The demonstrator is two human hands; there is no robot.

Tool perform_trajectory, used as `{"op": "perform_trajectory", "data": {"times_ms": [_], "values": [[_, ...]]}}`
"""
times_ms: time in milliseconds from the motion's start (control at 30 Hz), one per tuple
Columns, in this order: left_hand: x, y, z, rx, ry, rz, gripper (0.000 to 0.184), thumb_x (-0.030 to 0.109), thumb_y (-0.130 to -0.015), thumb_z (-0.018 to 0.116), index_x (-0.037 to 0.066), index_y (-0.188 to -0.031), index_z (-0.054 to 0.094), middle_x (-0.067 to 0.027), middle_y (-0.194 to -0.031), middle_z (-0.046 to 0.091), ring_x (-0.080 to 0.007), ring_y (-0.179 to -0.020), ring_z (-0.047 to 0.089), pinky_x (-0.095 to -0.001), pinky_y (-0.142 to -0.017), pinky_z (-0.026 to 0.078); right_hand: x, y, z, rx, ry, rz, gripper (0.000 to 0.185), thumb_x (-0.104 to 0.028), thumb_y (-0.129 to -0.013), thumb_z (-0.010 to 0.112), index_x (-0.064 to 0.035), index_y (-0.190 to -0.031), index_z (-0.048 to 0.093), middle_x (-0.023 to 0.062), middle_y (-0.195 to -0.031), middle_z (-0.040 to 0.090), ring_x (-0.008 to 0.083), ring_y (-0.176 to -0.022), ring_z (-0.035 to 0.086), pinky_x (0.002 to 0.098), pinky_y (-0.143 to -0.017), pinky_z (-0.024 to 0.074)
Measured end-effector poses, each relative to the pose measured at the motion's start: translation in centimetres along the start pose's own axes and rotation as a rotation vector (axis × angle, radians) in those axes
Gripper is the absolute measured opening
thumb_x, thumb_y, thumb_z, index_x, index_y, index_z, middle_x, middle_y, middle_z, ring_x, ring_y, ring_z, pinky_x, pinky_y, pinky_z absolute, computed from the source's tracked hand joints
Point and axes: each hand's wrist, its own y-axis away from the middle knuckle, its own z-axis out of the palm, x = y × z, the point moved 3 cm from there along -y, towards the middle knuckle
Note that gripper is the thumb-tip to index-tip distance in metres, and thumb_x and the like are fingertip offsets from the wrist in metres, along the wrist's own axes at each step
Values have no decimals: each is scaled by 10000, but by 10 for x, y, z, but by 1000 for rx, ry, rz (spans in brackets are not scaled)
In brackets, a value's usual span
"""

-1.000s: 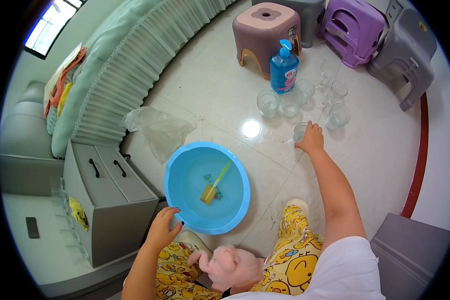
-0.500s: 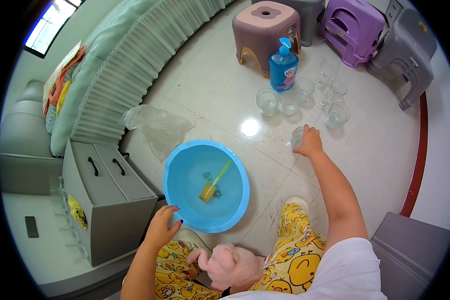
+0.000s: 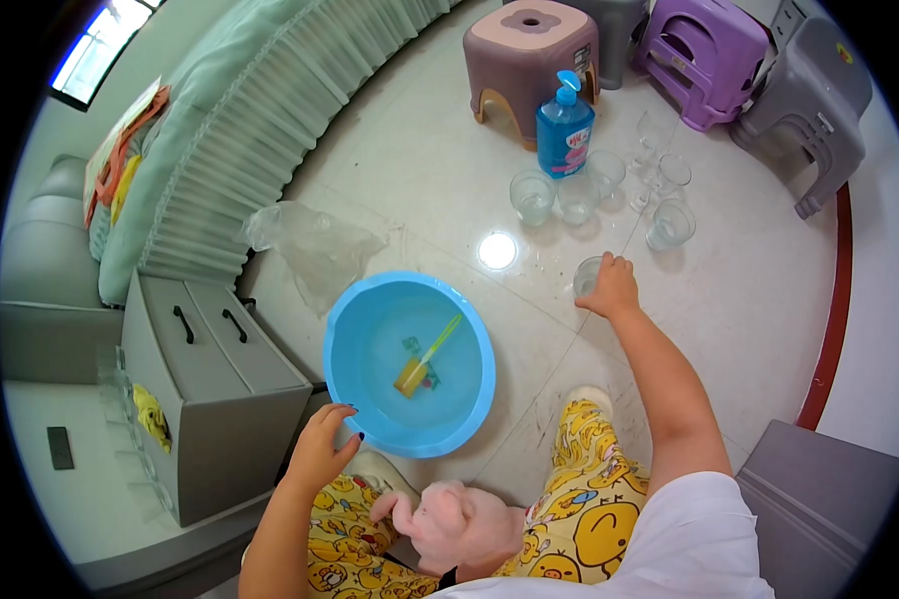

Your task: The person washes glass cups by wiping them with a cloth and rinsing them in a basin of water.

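Observation:
My right hand [image 3: 611,288] is closed around a clear drinking glass [image 3: 586,272] above or on the tiled floor; I cannot tell whether its base touches. Beside the near-left rim of a blue basin [image 3: 336,329], my left hand [image 3: 322,444] is open with its fingers apart and nothing in it. The basin holds water and a yellow sponge brush [image 3: 411,376] with a green handle. Beyond my right hand are several more clear glasses, among them a tumbler [image 3: 671,226] and another tumbler [image 3: 532,199]. A blue pump bottle [image 3: 564,135] stands behind them.
A crumpled clear plastic bag [image 3: 315,250] lies left of the basin. Grey drawers [image 3: 220,399] and a skirted bed [image 3: 240,150] line the left side. At the back are a pink-brown stool [image 3: 531,60], a purple stool [image 3: 704,60] and a grey stool [image 3: 814,100].
My right hand and the glass in it have shifted slightly left, toward the basin. My left hand stays beside the basin. The whole view has moved a little.

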Motion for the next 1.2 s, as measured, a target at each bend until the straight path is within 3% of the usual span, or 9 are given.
{"op": "perform_trajectory", "data": {"times_ms": [467, 567, 633, 767, 833, 967, 1067, 1133, 1200], "values": [[2, 8, 0, 10, 17, -14, 310, 77, -712, 606, 22, -1008, 531, -120, -1068, 516, -274, -903, 536, -292, -559, 482, 0, 0, 5, 15, -81, 36, 788, -346, -469, 774, 21, -1068, 418, 183, -1003, 488, 307, -987, 450, 356, -797, 450], [-2, 11, 1, 1, 38, -54, 313, 79, -711, 607, 23, -1009, 529, -125, -1066, 516, -283, -913, 533, -305, -593, 484, 8, -6, 10, -11, -189, 128, 791, -364, -466, 763, 39, -1058, 425, 208, -1008, 498, 321, -944, 487, 358, -792, 450], [-6, 14, 3, 36, -18, 67, 320, 76, -708, 608, 22, -1012, 528, -131, -1063, 517, -288, -925, 532, -321, -631, 481, 19, -10, 15, -17, -336, 204, 782, -384, -476, 748, 53, -1041, 430, 227, -995, 517, 331, -888, 525, 350, -768, 456], [-7, 17, 5, 18, 111, -24, 332, 70, -700, 614, 19, -1016, 528, -139, -1042, 530, -294, -933, 532, -313, -708, 467, 45, -17, 34, -20, -595, 287, 764, -379, -481, 742, 48, -1033, 433, 193, -955, 535, 301, -848, 544, 347, -711, 463], [-10, 18, 9, 36, 164, -1, 335, 65, -701, 618, 15, -1020, 526, -137, -1018, 547, -275, -939, 541, -301, -763, 447, 50, -13, 39, -212, -925, 438, 692, -329, -513, 728, 3, -1051, 447, 129, -930, 537, 232, -816, 536, 343, -670, 451], [-19, 22, 17, -6, 282, -93, 319, 6, -731, 577, 14, -1044, 511, -97, -1067, 524, -199, -983, 521, -329, -839, 422, 49, -6, 41, -417, -1113, 405, 547, -276, -613, 656, -74, -1081, 457, 56, -914, 524, 156, -788, 506, 303, -677, 415], [-20, 20, 20, 69, 520, -157, 329, 44, -749, 591, 9, -1062, 497, -109, -1030, 557, -192, -976, 537, -320, -827, 426, 32, -3, 34, -604, -1344, 280, 489, -247, -660, 613, -91, -1096, 455, 55, -948, 533, 161, -855, 513, 309, -710, 425], [-17, 18, 22, 59, 803, -193, 401, 28, -755, 582, 22, -1132, 445, -111, -1087, 528, -186, -1026, 503, -310, -853, 414, 2, 2, 24, -795, -1485, 64, 500, -256, -667, 603, -89, -1114, 455, 68, -1006, 530, 170, -928, 512, 318, -758, 433], [-8, 15, 18, 24, 885, -218, 454, 36, -751, 590, 34, -1168, 410, -118, -1122, 500, -194, -1057, 478, -318, -872, 401, -35, 10, 14, -892, -1553, -55, 463, -237, -677, 595, -87, -1095, 462, 62, -996, 526, 164, -920, 503, 320, -757, 433]]}}
